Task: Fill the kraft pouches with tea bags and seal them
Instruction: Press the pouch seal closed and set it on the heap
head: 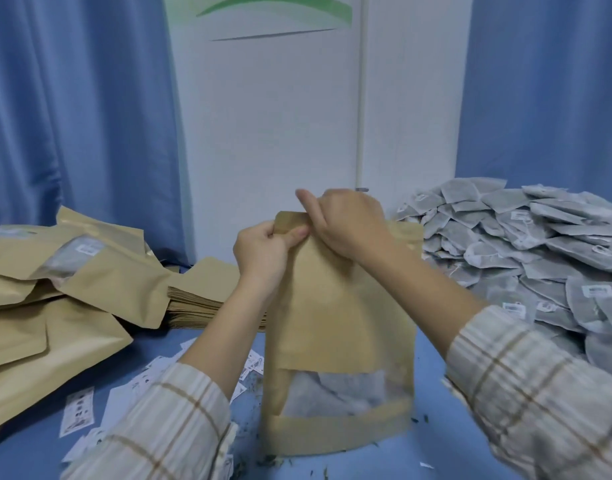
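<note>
The table has a blue top, and a kraft pouch stands upright on it in the middle with tea bags showing through its window. On the left there's a heap of filled pouches and a flat stack of empty ones. A big pile of grey tea bags sits on the right, with small paper labels and dark tea crumbs scattered in front.

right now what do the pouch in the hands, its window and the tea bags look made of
Pouch: looks like matte kraft paper, tan, dull, softly creased, pinched at the top by the left hand and right hand.
Window: probably clear or frosted plastic film; grey tea bags show hazily through it.
Tea bags: seemingly thin grey filter paper or mesh, with small white tags.
</note>
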